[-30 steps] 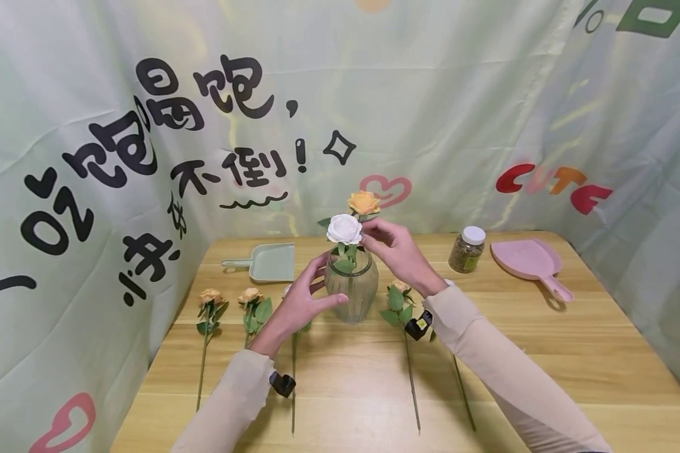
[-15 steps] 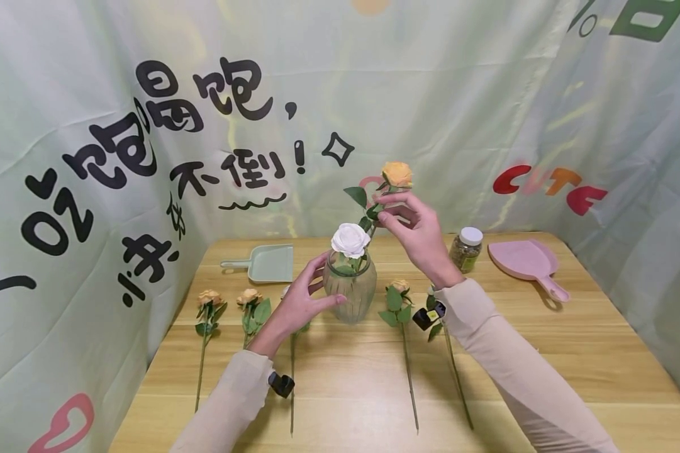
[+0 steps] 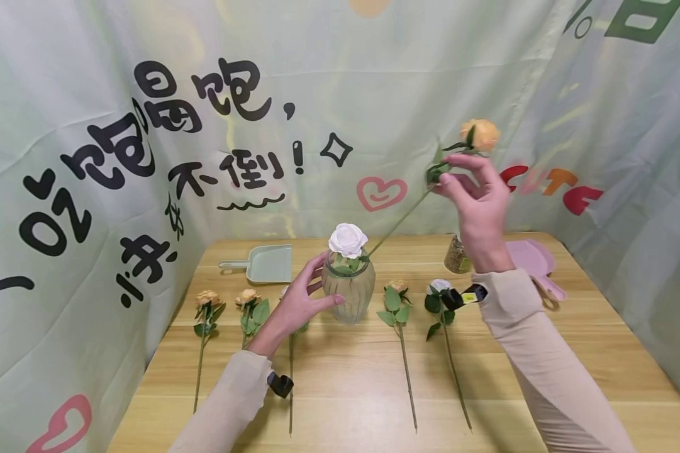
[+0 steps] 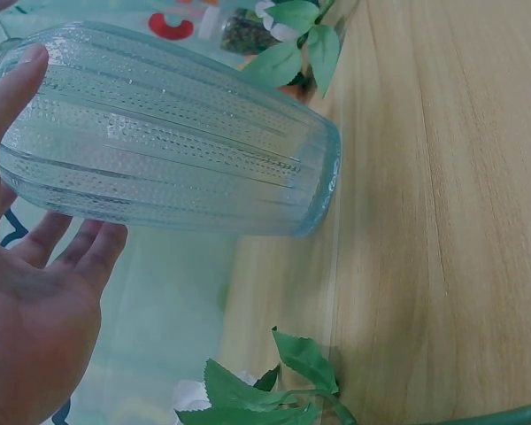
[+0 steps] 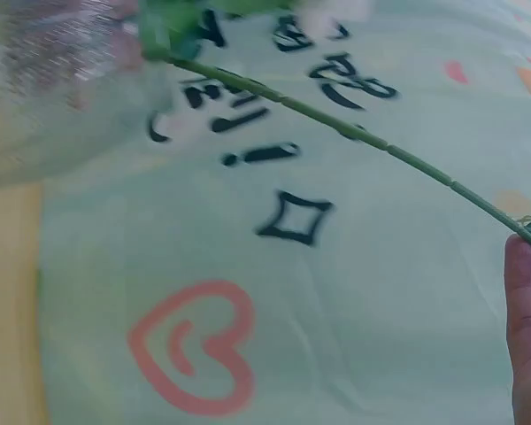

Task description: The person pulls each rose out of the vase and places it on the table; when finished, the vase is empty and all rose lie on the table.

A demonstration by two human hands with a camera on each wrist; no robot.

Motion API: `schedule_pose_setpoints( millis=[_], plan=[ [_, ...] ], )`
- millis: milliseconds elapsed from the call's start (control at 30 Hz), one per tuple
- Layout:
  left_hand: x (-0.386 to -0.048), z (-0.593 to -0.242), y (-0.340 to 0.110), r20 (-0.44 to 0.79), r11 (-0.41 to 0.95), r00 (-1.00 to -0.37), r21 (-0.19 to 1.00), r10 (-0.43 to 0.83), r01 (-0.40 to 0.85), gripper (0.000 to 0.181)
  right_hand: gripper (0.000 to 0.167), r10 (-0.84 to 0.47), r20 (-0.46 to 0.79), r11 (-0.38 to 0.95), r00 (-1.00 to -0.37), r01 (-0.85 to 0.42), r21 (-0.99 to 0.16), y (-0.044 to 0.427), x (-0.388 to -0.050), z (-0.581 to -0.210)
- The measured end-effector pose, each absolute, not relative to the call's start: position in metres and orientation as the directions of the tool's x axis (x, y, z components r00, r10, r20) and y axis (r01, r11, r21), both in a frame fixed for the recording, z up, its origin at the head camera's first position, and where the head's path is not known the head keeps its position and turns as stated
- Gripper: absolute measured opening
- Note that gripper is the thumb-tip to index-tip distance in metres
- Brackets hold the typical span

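Observation:
My left hand (image 3: 301, 303) holds a clear ribbed glass vase (image 3: 353, 296), thumb on one side and fingers on the other. In the left wrist view the vase (image 4: 168, 142) stands on the table. A white rose (image 3: 348, 240) sits in its mouth. High to the right, my right hand (image 3: 481, 204) pinches an orange rose (image 3: 481, 134) just below its bloom, among the leaves. Its long stem (image 5: 372, 137) slants down to the vase mouth; whether the tip is still inside cannot be told.
Orange roses (image 3: 206, 298) (image 3: 248, 297) and a partly hidden rose lie left of the vase. To its right lie an orange rose (image 3: 397, 287) and a white rose (image 3: 439, 285). Behind are a green dustpan (image 3: 270, 264), a jar (image 3: 456, 257) and a pink dustpan (image 3: 529, 258).
My right hand has drawn the orange rose up and to the right, baring most of its stem. The left hand and the vase have stayed in place.

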State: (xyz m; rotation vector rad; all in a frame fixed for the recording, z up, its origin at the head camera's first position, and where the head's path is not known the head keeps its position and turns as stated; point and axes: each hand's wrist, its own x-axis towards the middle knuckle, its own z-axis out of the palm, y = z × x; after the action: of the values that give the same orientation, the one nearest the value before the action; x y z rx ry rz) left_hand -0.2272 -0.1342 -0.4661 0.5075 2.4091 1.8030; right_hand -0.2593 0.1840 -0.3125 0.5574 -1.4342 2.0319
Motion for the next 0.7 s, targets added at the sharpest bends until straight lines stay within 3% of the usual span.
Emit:
schedule_pose_setpoints(
  millis=[167,300,467,700],
  plan=[
    [-0.228,-0.467,-0.134,0.126,0.242,-0.94,0.947,0.316,0.209,0.098,0.028,0.297,0.614,-0.322,-0.732,-0.682,-0.657,0.215,-0.252,-0.301],
    [-0.229,-0.467,-0.134,0.127,0.236,-0.94,0.949,0.318,0.208,0.098,0.032,0.254,0.598,-0.3,-0.76,-0.649,-0.699,0.244,-0.24,-0.304],
    [-0.228,-0.466,-0.135,0.133,0.231,-0.94,0.95,0.314,0.211,0.097,0.034,0.111,0.54,-0.103,-0.834,-0.55,-0.829,0.283,-0.223,-0.325],
    [-0.229,-0.467,-0.135,0.136,0.219,-0.937,0.952,0.323,0.213,0.096,0.038,-0.057,0.29,0.305,-0.955,-0.293,-0.906,0.335,-0.196,-0.368]
  ],
)
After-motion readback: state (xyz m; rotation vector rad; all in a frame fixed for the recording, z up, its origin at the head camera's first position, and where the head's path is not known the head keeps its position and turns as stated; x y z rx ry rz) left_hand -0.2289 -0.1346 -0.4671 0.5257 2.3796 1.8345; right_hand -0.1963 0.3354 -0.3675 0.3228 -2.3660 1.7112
